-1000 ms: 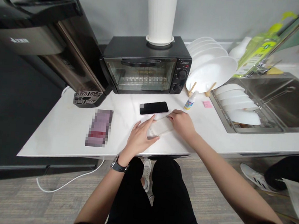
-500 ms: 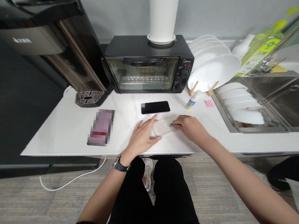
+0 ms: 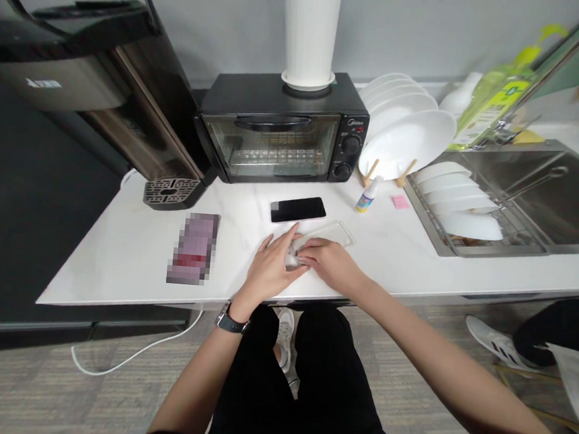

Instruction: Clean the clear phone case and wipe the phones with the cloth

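A clear phone case point(image 3: 337, 231) lies on the white counter, slightly slanted. Its left end sits between the spread thumb and fingers of my left hand point(image 3: 271, 267), which holds it in place. Pressed down inside the case near that end is my right hand point(image 3: 333, 264), its fingers pinched on a small greyish-white wad that I cannot make out clearly. The right fingers partly cover the case. Just beyond it lies a black-screened phone point(image 3: 298, 210). A small spray bottle point(image 3: 366, 196) with a yellow and blue label stands further right.
A blurred-out purple phone-like item point(image 3: 194, 248) lies left, before a drinks dispenser point(image 3: 171, 193). At the back stands a toaster oven point(image 3: 280, 143) bearing a white pot point(image 3: 311, 35). Racked plates point(image 3: 408, 143), a pink sticky note point(image 3: 399, 201) and a sink point(image 3: 571, 199) are to the right.
My right hand has slid left along the case, toward my left hand, uncovering the case's right end. My left hand stays at the left end.
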### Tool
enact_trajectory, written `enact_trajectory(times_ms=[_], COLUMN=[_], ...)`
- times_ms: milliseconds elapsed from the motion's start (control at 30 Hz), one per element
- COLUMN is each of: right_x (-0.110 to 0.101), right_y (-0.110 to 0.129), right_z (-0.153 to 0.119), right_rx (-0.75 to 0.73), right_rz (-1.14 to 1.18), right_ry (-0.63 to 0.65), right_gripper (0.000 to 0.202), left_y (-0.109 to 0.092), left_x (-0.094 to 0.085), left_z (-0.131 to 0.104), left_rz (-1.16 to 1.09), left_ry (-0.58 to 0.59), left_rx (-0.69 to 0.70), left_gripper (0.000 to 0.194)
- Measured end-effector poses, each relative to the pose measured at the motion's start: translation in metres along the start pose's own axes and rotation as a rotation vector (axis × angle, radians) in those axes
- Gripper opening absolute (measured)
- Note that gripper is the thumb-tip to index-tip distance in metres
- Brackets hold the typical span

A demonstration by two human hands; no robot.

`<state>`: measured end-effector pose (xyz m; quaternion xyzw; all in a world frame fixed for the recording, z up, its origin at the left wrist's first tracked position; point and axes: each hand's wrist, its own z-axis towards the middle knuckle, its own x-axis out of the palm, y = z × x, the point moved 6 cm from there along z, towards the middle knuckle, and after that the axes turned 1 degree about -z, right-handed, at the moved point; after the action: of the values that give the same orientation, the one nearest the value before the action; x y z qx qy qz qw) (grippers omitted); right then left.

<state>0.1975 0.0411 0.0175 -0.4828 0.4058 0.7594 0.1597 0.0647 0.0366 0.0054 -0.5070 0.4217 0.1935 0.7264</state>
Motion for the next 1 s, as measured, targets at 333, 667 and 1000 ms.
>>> enact_trajectory(times_ms=[333, 667, 1000], right_x=[-0.044, -0.001, -0.051], right_y=[-0.059, 0.013, -0.055], right_z=[-0.019, 0.002, -0.020], right_rx=[0.414, 0.122, 0.439], right_rz=[-0.475, -0.145, -0.510], right_ry=[-0.082, 0.037, -0.056], right_gripper=[0.027, 0.023, 0.029], left_y=[-0.004, -0.003, -0.005], left_x=[-0.001, -0.002, -0.001], left_z=[0.000, 0.001, 0.001], left_rz=[0.018, -0.001, 0.021], left_ry=[0.018, -0.001, 0.000], left_rx=[0.011, -0.004, 0.000], left_gripper=[0.089, 0.089, 0.089])
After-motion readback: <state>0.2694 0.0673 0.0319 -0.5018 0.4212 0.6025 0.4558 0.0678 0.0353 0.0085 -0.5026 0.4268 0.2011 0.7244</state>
